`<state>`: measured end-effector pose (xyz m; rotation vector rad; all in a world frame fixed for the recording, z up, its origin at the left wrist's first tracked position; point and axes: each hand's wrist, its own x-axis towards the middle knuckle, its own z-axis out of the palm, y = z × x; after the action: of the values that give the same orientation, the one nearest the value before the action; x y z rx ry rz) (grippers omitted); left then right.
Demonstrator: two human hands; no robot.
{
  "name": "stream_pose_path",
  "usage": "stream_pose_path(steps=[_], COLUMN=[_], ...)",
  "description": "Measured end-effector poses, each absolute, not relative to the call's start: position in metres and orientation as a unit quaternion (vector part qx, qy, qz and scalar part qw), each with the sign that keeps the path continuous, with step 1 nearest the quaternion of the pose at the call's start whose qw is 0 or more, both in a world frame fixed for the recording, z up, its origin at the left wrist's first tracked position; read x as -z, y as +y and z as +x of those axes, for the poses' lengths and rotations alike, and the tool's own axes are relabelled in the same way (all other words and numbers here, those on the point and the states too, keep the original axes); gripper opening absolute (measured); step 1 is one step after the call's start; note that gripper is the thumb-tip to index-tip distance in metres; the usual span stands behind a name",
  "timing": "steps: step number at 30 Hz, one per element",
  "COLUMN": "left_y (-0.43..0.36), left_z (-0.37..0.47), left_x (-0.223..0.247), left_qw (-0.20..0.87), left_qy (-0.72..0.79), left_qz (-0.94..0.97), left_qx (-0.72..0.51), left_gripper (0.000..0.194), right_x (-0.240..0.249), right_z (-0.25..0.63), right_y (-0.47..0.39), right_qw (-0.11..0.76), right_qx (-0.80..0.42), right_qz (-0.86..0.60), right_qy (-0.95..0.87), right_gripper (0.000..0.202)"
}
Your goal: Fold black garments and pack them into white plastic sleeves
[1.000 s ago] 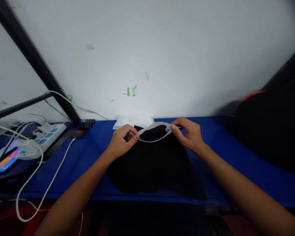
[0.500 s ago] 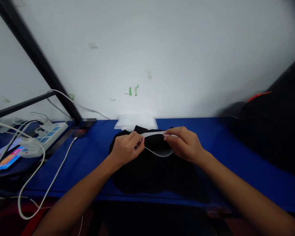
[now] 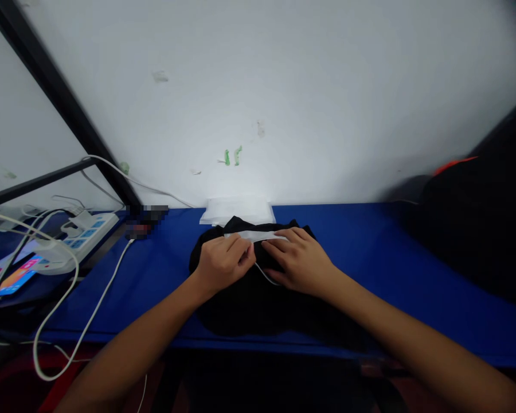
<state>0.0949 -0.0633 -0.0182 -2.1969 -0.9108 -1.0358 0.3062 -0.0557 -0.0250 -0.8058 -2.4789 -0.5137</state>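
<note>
- Cloth (image 3: 266, 312), black and rumpled, lies near the front edge of a blue desk (image 3: 378, 246), under both of a person's hands.
- A white band (image 3: 258, 236) runs along the cloth's far side; a thin white rim curves down between the hands.
- The left hand (image 3: 223, 261) keeps a narrow grip, thumb and curled fingers pinching the band near its left end.
- The right hand (image 3: 303, 261) lies palm down, fingers apart over the band and cloth, thumb beside the rim; whether its grip holds either, one cannot tell.
- Just behind the cloth, a white packet (image 3: 236, 211) rests flat near the pale wall (image 3: 327, 103).
- At left, a power strip (image 3: 88, 235) sits among cables, a lit phone (image 3: 19, 277) beside it; a white cord (image 3: 45, 378) loops past the desk's front edge.
- At right looms a dark bulk (image 3: 485, 229) with an orange edge.
</note>
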Motion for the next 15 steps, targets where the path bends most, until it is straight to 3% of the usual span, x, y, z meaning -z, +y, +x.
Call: stream_pose_path(steps=[3, 6, 11, 15], left_y=[-0.063, -0.063, -0.061, -0.056], left_z=[0.096, 0.096, 0.093, 0.089], left_x=[0.018, 0.014, 0.009, 0.008], left_qw=[0.248, 0.200, 0.058, -0.006], left_qy=[-0.346, -0.390, -0.479, -0.481], left_qz=[-0.822, -0.820, -0.815, -0.805], left_qx=[0.378, 0.369, 0.321, 0.348], left_gripper=[0.021, 0.009, 0.021, 0.012], right_x=[0.027, 0.026, 0.018, 0.016], right_z=[0.307, 0.310, 0.322, 0.329], right_y=[-0.053, -0.050, -0.048, -0.048], right_qw=[0.207, 0.223, 0.329, 0.434], right_qx=[0.203, 0.219, 0.212, 0.183], right_qz=[-0.308, -0.295, -0.195, -0.151], right_qy=[-0.906, -0.903, -0.899, -0.869], right_gripper=[0.017, 0.018, 0.020, 0.032])
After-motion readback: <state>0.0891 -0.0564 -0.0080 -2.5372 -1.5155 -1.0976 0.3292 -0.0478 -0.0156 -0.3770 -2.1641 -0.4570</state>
